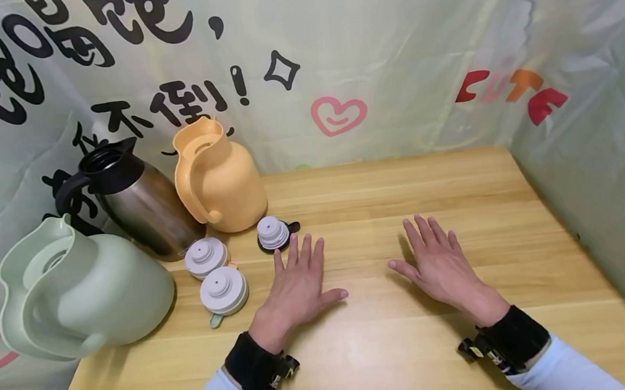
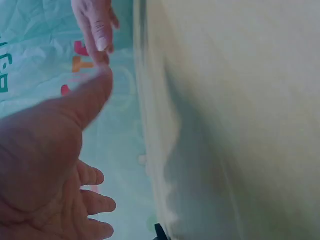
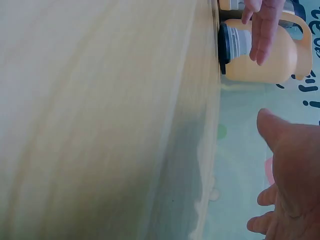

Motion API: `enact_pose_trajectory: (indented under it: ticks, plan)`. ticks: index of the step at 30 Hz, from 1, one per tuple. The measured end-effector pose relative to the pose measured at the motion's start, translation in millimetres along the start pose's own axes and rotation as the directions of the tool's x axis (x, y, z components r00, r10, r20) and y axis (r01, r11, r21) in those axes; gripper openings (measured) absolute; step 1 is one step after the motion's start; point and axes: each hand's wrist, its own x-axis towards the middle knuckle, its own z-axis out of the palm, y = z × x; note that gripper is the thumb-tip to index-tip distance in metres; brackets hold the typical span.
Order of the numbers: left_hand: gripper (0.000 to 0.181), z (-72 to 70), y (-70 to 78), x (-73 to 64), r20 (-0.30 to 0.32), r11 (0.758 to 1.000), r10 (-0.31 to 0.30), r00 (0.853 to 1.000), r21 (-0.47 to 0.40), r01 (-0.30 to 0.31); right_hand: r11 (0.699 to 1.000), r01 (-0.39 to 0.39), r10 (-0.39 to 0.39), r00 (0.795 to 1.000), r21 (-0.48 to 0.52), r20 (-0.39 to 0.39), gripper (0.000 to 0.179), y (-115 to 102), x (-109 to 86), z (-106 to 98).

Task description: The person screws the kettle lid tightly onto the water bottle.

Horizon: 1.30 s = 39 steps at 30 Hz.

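Observation:
My left hand (image 1: 297, 287) is over the wooden table, palm down, fingers spread and holding nothing. Its fingertips are near an upturned lid with a black rim (image 1: 273, 233). My right hand (image 1: 438, 264) hovers to the right, fingers straight, thumb pointing inward, its shadow on the wood below. Left of the left hand sit two more lids, a pale green one (image 1: 224, 290) and one with an orange tab (image 1: 205, 257), both with light grey stoppers facing up. Behind them stand an orange jug (image 1: 227, 184), a steel jug with black top (image 1: 146, 201) and a pale green jug (image 1: 112, 283), all lidless.
The wooden table (image 1: 403, 199) meets a printed cloth backdrop (image 1: 406, 54) at its back and both sides. The jugs crowd the table's left side, the green one closest to the left edge. A black wrist camera (image 1: 261, 366) is strapped to each forearm.

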Motion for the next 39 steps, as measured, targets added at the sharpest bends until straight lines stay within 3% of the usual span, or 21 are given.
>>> enact_pose_trajectory:
  ticks: [4, 7, 9, 11, 14, 16, 19, 21, 23, 25, 30, 32, 36, 37, 39]
  plan:
    - [0.086, -11.6, -6.3, -2.0, -0.09, 0.999, -0.001, 0.996, -0.046, -0.003, 0.999, 0.03, -0.029, 0.999, 0.015, -0.04, 0.088, -0.6, -0.9, 1.7]
    - [0.069, -32.0, -16.0, -5.8, -0.176, 0.995, -0.003, 0.984, -0.102, -0.015, 0.998, 0.063, -0.06, 0.994, 0.028, -0.094, 0.082, -1.5, 1.8, 2.0]
    - [0.059, -47.4, -24.8, -8.1, -0.263, 0.99, -0.013, 0.965, -0.142, -0.026, 0.996, 0.081, -0.076, 0.989, 0.041, -0.124, 0.078, -3.0, 4.4, 0.7]
    - [0.049, -64.3, -34.1, -13.5, -0.347, 0.98, -0.059, 0.936, -0.198, -0.012, 0.994, 0.098, -0.09, 0.986, 0.05, -0.143, 0.074, -6.1, 7.2, 0.0]
    - [0.037, -90.8, -49.8, -21.2, -0.451, 0.96, -0.162, 0.877, -0.276, 0.035, 0.992, 0.117, -0.108, 0.982, 0.052, -0.154, 0.071, -12.4, 11.8, -2.8]
    - [0.033, -109.2, -60.9, -25.1, -0.497, 0.937, -0.255, 0.829, -0.338, 0.086, 0.99, 0.13, -0.122, 0.981, 0.047, -0.153, 0.07, -17.1, 15.5, -4.8]
    - [0.036, -132.0, -78.9, -23.1, -0.562, 0.889, -0.401, 0.723, -0.431, 0.158, 0.988, 0.147, -0.139, 0.979, 0.045, -0.149, 0.069, -24.6, 20.9, -7.1]
    - [0.047, -142.4, -89.8, -16.8, -0.559, 0.84, -0.495, 0.665, -0.504, 0.202, 0.987, 0.152, -0.144, 0.98, 0.05, -0.139, 0.069, -29.4, 23.7, -6.3]
    - [0.057, -147.8, -99.5, -8.1, -0.528, 0.789, -0.571, 0.628, -0.565, 0.243, 0.987, 0.153, -0.145, 0.982, 0.058, -0.122, 0.07, -33.9, 25.0, -4.0]
    - [0.064, -150.2, -106.9, 1.8, -0.493, 0.741, -0.627, 0.603, -0.615, 0.268, 0.987, 0.149, -0.142, 0.984, 0.067, -0.104, 0.07, -36.8, 25.0, -1.8]
    - [0.062, -150.5, -118.4, 22.4, -0.439, 0.622, -0.732, 0.521, -0.742, 0.248, 0.988, 0.132, -0.126, 0.989, 0.075, -0.083, 0.069, -38.1, 22.1, 0.5]
    - [0.058, -149.8, -122.1, 27.9, -0.373, 0.548, -0.772, 0.515, -0.801, 0.242, 0.989, 0.128, -0.121, 0.989, 0.07, -0.088, 0.069, -37.0, 20.9, 0.7]
    - [0.045, -144.5, -128.9, 37.8, -0.266, 0.44, -0.805, 0.531, -0.868, 0.232, 0.99, 0.125, -0.118, 0.988, 0.062, -0.1, 0.068, -33.3, 19.8, 0.6]
    - [0.041, -142.6, -130.1, 40.0, -0.26, 0.43, -0.807, 0.531, -0.874, 0.226, 0.99, 0.125, -0.119, 0.988, 0.06, -0.102, 0.067, -32.2, 19.7, 0.5]
    - [0.038, -138.6, -132.1, 44.2, -0.281, 0.442, -0.804, 0.524, -0.872, 0.21, 0.991, 0.124, -0.118, 0.987, 0.058, -0.105, 0.067, -29.9, 19.6, 0.4]
